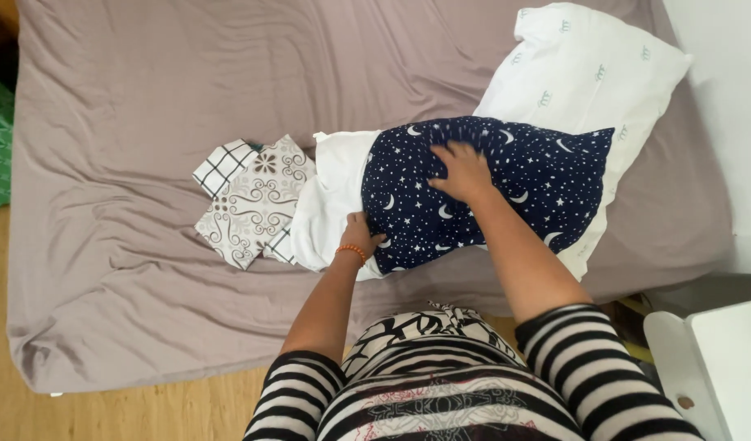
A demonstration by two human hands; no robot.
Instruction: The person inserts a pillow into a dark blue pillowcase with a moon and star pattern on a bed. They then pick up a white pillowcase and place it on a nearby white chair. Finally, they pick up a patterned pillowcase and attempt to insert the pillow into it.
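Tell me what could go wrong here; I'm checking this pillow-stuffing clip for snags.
1. The left hand pinches only one spot at the case opening, so the rest of the edge may bunch up against the white pillow.
2. The right hand presses flat on top without gripping, so the case could slide.
3. The folded cloths touch the pillow's exposed end and might get pushed askew.

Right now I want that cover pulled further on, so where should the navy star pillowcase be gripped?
Probably at the navy star pillowcase's open hem, where the left hand pinches. Come from the white pillow's exposed end; the right hand lies flat on top.
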